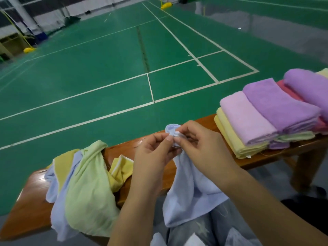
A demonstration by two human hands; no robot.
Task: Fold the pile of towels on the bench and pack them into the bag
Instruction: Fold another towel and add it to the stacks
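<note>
A pale blue towel (188,194) hangs from both my hands over my lap, above the wooden bench (30,206). My left hand (152,155) pinches its top corner with thumb and fingers. My right hand (198,142) pinches the same bunched corner from the right. On the bench to the left lies a loose pile of unfolded towels (83,189), green, yellow and pale blue. At the right end of the bench sits a row of folded towels (262,118), yellow, pink, purple and red. No bag is in view.
The bench runs from lower left to the right, with a wooden leg (305,167) under its right part. Beyond it spreads a green badminton court floor (106,68) with white lines. My legs in pale trousers (209,231) are at the bottom.
</note>
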